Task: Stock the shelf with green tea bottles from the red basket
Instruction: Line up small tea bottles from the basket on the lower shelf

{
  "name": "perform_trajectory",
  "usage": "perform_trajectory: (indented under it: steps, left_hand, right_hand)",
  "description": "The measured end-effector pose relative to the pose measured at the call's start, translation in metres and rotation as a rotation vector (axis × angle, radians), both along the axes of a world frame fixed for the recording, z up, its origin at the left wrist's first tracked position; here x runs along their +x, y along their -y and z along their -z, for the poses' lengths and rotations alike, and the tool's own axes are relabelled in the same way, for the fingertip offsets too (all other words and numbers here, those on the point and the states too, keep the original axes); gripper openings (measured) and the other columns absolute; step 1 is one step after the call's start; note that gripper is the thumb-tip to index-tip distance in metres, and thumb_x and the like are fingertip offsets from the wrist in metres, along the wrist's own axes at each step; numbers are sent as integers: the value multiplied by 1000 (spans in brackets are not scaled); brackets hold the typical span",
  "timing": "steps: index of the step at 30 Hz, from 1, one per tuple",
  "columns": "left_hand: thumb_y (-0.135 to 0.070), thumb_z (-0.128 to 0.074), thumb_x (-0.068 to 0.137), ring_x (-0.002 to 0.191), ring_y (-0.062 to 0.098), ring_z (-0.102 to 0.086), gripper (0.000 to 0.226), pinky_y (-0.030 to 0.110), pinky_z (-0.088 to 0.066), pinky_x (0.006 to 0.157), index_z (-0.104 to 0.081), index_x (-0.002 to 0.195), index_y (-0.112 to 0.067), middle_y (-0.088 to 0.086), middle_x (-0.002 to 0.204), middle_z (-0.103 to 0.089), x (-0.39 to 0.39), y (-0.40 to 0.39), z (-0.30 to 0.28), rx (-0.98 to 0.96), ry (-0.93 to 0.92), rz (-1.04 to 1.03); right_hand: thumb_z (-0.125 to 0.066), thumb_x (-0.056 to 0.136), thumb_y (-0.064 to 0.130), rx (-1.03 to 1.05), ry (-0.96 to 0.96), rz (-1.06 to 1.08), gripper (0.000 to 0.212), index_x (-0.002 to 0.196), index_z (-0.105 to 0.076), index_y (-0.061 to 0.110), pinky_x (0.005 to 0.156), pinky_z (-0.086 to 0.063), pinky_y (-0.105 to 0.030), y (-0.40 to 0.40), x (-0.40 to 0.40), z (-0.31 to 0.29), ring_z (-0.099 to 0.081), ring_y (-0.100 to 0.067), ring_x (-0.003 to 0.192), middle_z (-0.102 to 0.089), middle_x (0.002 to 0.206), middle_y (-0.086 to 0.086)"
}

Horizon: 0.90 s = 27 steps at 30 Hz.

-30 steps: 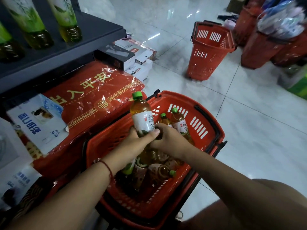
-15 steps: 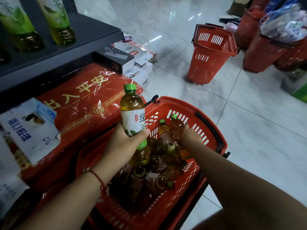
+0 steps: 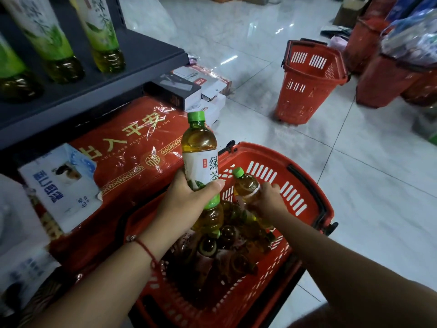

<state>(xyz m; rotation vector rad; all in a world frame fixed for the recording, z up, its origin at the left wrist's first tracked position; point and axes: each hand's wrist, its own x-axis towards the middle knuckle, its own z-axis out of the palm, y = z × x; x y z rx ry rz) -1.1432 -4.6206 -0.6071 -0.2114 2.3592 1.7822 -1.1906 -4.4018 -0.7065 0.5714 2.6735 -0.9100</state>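
My left hand [image 3: 189, 200] grips a green tea bottle [image 3: 199, 147] upright by its white label, above the left side of the red basket [image 3: 305, 183]. A second green tea bottle [image 3: 247, 185] with a green cap leans inside the basket, and my right hand [image 3: 268, 204] curls round its body. Several more bottles [image 3: 220, 245] lie in a heap on the basket's bottom. The dark shelf [image 3: 142, 55] at the upper left carries three green tea bottles [image 3: 104, 41] in a row.
A red wrapped mat [image 3: 132, 143] and a blue-white packet [image 3: 61, 185] lie under the shelf, boxes [image 3: 189, 91] beside them. An empty red basket [image 3: 309, 84] stands on the tiled floor beyond, with more red baskets [image 3: 387, 76] at the upper right.
My left hand has kept its bottle raised over the basket. My right hand left that bottle, reached deeper into the basket and took hold of a second bottle.
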Motion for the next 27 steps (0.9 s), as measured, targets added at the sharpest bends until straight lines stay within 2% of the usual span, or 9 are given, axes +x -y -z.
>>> perform_trajectory:
  steps: [4,6,9,12,15,17,22,24,27]
  left_hand:
    - [-41,-78,80,95,1,-64,45,19,-46,69,-54,118,-33,-15,105,-66,15,18,-16,-16,-48,9]
    - [-40,-79,81,95,1,-65,43,19,-47,71,-56,117,-33,-15,104,-68,27,32,-23,-27,-57,2]
    - [-44,-78,81,94,3,-66,37,21,-49,75,-57,111,-36,-13,102,-70,48,56,-36,18,-33,-36]
    - [-52,-79,74,96,12,-71,44,36,-54,90,-63,110,-33,-7,103,-75,71,82,-46,141,47,-108]
    - [-67,-84,47,101,20,-72,78,50,-53,96,-64,115,-32,-4,105,-76,89,105,-49,238,100,-227]
    - [-67,-82,44,102,21,-71,83,52,-52,98,-65,117,-31,-3,106,-76,99,120,-49,261,82,-303]
    - [-70,-82,48,105,25,-70,82,53,-51,99,-64,118,-31,1,109,-76,119,152,-50,309,47,-370]
    - [-63,-83,52,105,27,-71,78,54,-52,99,-64,119,-29,3,109,-76,123,164,-54,342,30,-378]
    - [-50,-86,66,101,26,-73,62,50,-54,96,-63,120,-29,3,108,-76,128,182,-61,396,-11,-370]
  right_hand:
    - [-77,81,9,-350,-82,-81,51,124,-50,14,68,-56,-19,18,19,-47,-65,-13,89,-63,114,-4]
    - [-76,80,0,-548,-136,-132,45,117,-55,14,64,-52,-14,31,36,-82,-69,-12,84,-71,97,0]
    - [-82,75,12,-792,-191,-178,45,115,-61,17,76,-57,-25,47,61,-131,-73,-17,91,-76,99,1]
    - [-82,71,31,-1056,-119,-110,61,123,-60,11,81,-58,-38,70,82,-160,-73,-27,96,-74,108,-11]
    - [-75,70,53,-1324,157,144,65,114,-65,6,73,-59,-42,105,100,-182,-72,-31,75,-73,86,-15]
    - [-71,76,58,-1433,276,233,62,104,-66,3,68,-57,-41,126,107,-190,-68,-28,65,-70,74,-15]
    - [-77,80,30,-1298,330,115,44,113,-61,5,73,-58,-42,174,112,-196,-68,-30,74,-72,84,-16]
    - [-80,78,21,-1185,243,39,49,119,-57,7,72,-60,-42,195,109,-192,-70,-32,80,-72,99,-17]
    - [-84,74,13,-932,19,-179,45,112,-59,13,67,-61,-33,222,107,-189,-71,-25,81,-73,97,-12]
